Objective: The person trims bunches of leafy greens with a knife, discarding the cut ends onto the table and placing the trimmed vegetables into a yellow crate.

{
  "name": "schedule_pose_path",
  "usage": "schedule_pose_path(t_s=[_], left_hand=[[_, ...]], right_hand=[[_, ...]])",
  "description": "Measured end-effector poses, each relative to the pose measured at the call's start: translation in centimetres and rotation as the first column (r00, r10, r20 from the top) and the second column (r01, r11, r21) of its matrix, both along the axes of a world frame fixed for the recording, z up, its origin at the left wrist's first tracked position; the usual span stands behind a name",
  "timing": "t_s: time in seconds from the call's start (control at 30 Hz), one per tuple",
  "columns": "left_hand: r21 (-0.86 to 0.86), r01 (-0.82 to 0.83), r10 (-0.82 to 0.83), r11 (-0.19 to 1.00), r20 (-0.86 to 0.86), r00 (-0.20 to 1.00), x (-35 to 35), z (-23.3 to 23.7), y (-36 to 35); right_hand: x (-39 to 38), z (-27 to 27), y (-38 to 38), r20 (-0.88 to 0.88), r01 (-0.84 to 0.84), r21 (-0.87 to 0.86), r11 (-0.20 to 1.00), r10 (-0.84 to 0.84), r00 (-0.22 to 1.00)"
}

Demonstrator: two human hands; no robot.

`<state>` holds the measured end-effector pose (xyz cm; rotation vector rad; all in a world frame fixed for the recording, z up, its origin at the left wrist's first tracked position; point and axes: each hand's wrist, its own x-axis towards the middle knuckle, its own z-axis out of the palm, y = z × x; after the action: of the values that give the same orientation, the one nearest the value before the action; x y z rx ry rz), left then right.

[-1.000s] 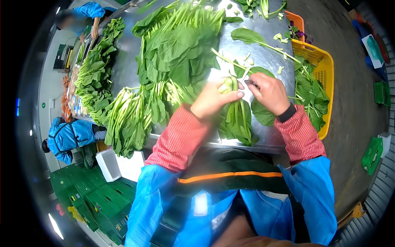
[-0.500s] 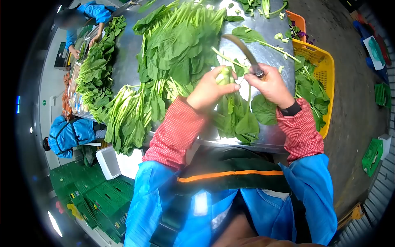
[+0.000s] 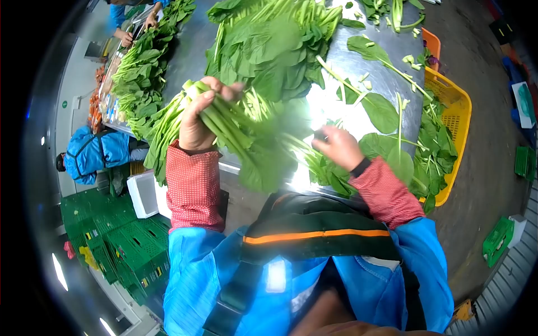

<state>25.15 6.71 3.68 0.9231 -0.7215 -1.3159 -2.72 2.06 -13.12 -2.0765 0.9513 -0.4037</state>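
My left hand is closed around the stalks of a bunch of leafy greens, held over the table's near edge with the leaves pointing down and right. My right hand is closed on a knife; its dark handle end shows, but the blade is lost in glare and blur. Just below that hand, more greens lie at the table edge. A large pile of greens lies beyond both hands. Loose leaves and cut stem pieces lie right of it.
The metal table carries another row of greens on its left side, where a co-worker's hands reach in. A yellow crate with leaves stands at the right edge. Green crates and a white box are at lower left.
My left hand has moved left and now holds the bunch away from my right hand. My right hand has moved slightly left and down with the knife. The camera view has shifted a little.
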Motion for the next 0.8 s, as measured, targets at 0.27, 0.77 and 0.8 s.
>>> schedule_pose_path(t_s=[0.27, 0.77, 0.8], left_hand=[[0.469, -0.022, -0.188, 0.883, 0.396, 0.899, 0.3, -2.6, 3.3], [0.328, 0.1, -0.197, 0.939, 0.277, 0.941, -11.9, -4.9, -3.3], [0.344, 0.125, -0.234, 0.931, 0.296, 0.926, -12.2, -4.7, -3.4]], right_hand=[[2.1, -1.8, 0.1, 0.123, 0.017, 0.361, 0.932, -0.065, 0.99], [-4.4, 9.1, -4.2, 0.226, 0.27, -0.198, 0.942, -0.224, 0.948], [-4.8, 9.6, -4.7, 0.228, 0.233, -0.364, 0.902, -0.156, 0.961]])
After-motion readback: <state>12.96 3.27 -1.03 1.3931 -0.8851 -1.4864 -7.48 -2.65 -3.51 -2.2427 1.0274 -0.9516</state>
